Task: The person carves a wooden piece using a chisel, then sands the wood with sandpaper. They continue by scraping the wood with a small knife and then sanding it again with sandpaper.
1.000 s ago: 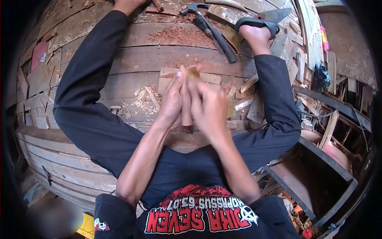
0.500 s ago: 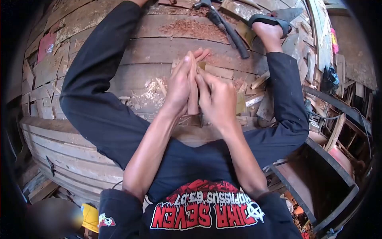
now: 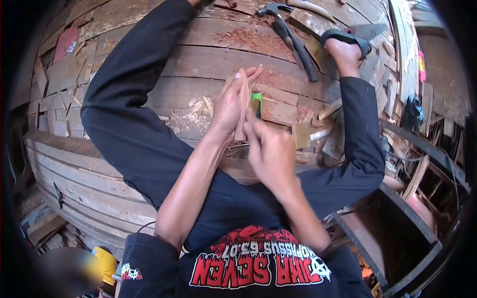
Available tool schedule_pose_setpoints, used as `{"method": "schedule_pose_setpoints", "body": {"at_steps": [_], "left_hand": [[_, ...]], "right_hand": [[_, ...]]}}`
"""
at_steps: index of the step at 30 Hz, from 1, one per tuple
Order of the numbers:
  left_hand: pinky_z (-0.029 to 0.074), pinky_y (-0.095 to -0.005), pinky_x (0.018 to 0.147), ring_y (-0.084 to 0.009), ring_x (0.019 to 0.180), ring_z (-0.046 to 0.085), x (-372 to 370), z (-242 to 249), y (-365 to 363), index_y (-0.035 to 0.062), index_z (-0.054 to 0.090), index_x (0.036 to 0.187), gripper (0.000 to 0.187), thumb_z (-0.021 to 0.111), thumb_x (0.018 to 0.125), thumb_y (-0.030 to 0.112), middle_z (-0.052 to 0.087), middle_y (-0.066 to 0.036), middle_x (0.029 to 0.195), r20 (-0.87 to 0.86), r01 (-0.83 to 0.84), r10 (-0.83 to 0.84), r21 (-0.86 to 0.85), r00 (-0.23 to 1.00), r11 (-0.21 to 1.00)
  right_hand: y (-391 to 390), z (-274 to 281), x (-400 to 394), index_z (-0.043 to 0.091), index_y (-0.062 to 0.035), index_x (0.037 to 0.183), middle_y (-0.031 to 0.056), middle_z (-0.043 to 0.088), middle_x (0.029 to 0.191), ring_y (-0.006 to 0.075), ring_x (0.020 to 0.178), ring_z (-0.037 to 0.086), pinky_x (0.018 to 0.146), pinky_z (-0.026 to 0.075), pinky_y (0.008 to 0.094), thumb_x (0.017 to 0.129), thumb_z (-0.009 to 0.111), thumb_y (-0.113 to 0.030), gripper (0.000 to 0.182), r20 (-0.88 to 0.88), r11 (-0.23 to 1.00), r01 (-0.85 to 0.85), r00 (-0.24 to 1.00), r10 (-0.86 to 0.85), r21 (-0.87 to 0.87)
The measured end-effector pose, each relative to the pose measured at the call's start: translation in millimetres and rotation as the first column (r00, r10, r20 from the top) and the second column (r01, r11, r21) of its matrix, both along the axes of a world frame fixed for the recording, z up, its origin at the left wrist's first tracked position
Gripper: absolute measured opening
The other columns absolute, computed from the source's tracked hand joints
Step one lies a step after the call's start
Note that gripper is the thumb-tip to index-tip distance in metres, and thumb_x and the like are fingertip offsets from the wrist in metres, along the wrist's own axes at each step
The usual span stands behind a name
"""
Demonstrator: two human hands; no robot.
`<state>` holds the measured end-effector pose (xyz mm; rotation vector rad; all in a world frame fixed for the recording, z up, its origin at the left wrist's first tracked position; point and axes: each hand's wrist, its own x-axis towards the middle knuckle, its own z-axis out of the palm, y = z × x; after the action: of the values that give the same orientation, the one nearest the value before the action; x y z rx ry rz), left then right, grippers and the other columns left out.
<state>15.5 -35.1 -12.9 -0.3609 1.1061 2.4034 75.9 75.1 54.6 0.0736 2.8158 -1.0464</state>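
Observation:
In the middle of the head view, my left hand (image 3: 227, 110) is closed along a narrow, carved piece of wood (image 3: 243, 107), its fingers stretched behind it toward the far side. The wood tilts upward between my two hands. My right hand (image 3: 273, 151) is curled in a pinch at the wood's right side, close to its lower end. A small brownish flat edge shows by the right fingertips; I cannot tell what it is. Just beyond them, a green cylindrical object (image 3: 256, 96) appears, partly hidden.
A claw hammer (image 3: 295, 47) lies on the plank floor (image 3: 198, 62) ahead. Wood shavings (image 3: 201, 110) and offcuts surround my hands. A saw blade (image 3: 372, 31) lies beyond my sandalled foot (image 3: 345, 49). Stacked boards (image 3: 89, 184) stand at left, a dark frame (image 3: 397, 238) at right.
My right hand has slid down along the wood toward my body, uncovering the green object. My left hand keeps its hold. The whole view has shifted slightly.

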Motion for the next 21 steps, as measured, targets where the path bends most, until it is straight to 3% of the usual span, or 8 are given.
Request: {"method": "schedule_pose_setpoints", "body": {"at_steps": [2, 6, 7, 10, 11, 14, 17, 21], "left_hand": [[0.024, -0.041, 0.13, -0.0316, 0.154, 0.036, 9, 0, -3, -0.0111, 0.033, 0.153, 0.055, 0.029, 0.116, 0.029, 0.044, -0.026, 0.16, -0.009, 0.05, -0.052, -0.149, 0.999, 0.988], [0.025, -0.0418, 0.129, -0.033, 0.154, 0.037, 2, -8, 1, -0.0105, 0.038, 0.152, 0.054, 0.027, 0.116, 0.029, 0.044, -0.026, 0.16, 0.0, 0.006, -0.006, 0.043, 1.0, 0.999], [0.027, -0.0401, 0.128, -0.0324, 0.153, 0.038, 4, -7, 1, -0.0102, 0.04, 0.151, 0.054, 0.027, 0.116, 0.03, 0.045, -0.025, 0.16, -0.019, 0.061, -0.063, -0.081, 0.998, 0.995], [0.035, -0.0375, 0.123, -0.0285, 0.147, 0.047, 21, 8, 20, -0.0096, 0.049, 0.145, 0.055, 0.034, 0.117, 0.036, 0.053, -0.023, 0.154, 0.097, 0.061, -0.056, -0.047, 0.994, 0.997], [0.036, -0.0374, 0.123, -0.029, 0.147, 0.047, 15, 1, 17, -0.0086, 0.047, 0.146, 0.056, 0.032, 0.117, 0.037, 0.054, -0.022, 0.153, -0.014, 0.076, -0.078, -0.11, 0.997, 0.991], [0.035, -0.0387, 0.124, -0.0289, 0.147, 0.046, 17, -2, 10, -0.0087, 0.043, 0.148, 0.057, 0.032, 0.117, 0.037, 0.055, -0.022, 0.152, 0.067, -0.03, 0.03, 0.002, 0.997, 1.0], [0.034, -0.0381, 0.124, -0.0266, 0.147, 0.046, 25, -8, 15, -0.0079, 0.041, 0.15, 0.056, 0.033, 0.117, 0.037, 0.055, -0.021, 0.153, 0.098, 0.033, -0.037, 0.039, 0.995, 0.999], [0.031, -0.0377, 0.125, -0.0271, 0.149, 0.043, 12, -2, 12, -0.0066, 0.037, 0.152, 0.055, 0.031, 0.116, 0.034, 0.048, -0.022, 0.158, 0.037, 0.066, -0.065, -0.031, 0.997, 0.997]], "right_hand": [[-3, 2, 8, 0.075, 0.0016, 0.097, 0.0261, 0.063, 0.071, 0.0401, 0.065, 0.068, 0.062, 0.05, 0.0468, 0.098, 0.063, -0.009, 0.016, 0.103, 0.989, 0.08, 0.992, -0.067, -0.124], [-2, 2, 15, 0.075, -0.0058, 0.095, 0.0235, 0.068, 0.073, 0.0433, 0.069, 0.07, 0.065, 0.054, 0.0535, 0.093, 0.063, -0.011, 0.013, -0.014, 0.998, 0.05, 0.999, -0.05, -0.05], [-7, 4, 23, 0.075, -0.0048, 0.096, 0.0238, 0.068, 0.073, 0.0437, 0.069, 0.07, 0.066, 0.054, 0.0539, 0.093, 0.064, -0.011, 0.013, -0.045, 0.994, 0.055, 0.997, -0.06, -0.089], [7, 2, 1, 0.076, -0.0049, 0.101, 0.0246, 0.068, 0.073, 0.0439, 0.069, 0.07, 0.066, 0.053, 0.0541, 0.091, 0.066, -0.01, 0.015, 0.055, 0.982, 0.131, 0.991, -0.125, -0.133], [10, 2, -1, 0.076, -0.0049, 0.102, 0.025, 0.068, 0.074, 0.0439, 0.069, 0.07, 0.066, 0.053, 0.054, 0.091, 0.067, -0.01, 0.016, 0.096, 0.978, 0.148, 0.986, -0.134, -0.149], [-2, 1, 24, 0.077, -0.0047, 0.103, 0.0262, 0.066, 0.074, 0.0443, 0.069, 0.069, 0.063, 0.052, 0.0519, 0.095, 0.068, -0.014, 0.015, -0.098, 0.988, 0.094, 0.989, -0.106, -0.123], [16, -26, -3, 0.077, -0.0051, 0.102, 0.0253, 0.066, 0.074, 0.0428, 0.069, 0.07, 0.062, 0.052, 0.0508, 0.094, 0.068, -0.013, 0.014, 0.063, 0.952, 0.197, 0.98, -0.188, -0.233], [7, -18, 18, 0.073, -0.0038, 0.092, 0.0258, 0.067, 0.076, 0.0431, 0.069, 0.069, 0.059, 0.052, 0.0499, 0.096, 0.064, -0.014, 0.014, -0.02, 0.961, 0.162, 0.985, -0.171, -0.225]]}}
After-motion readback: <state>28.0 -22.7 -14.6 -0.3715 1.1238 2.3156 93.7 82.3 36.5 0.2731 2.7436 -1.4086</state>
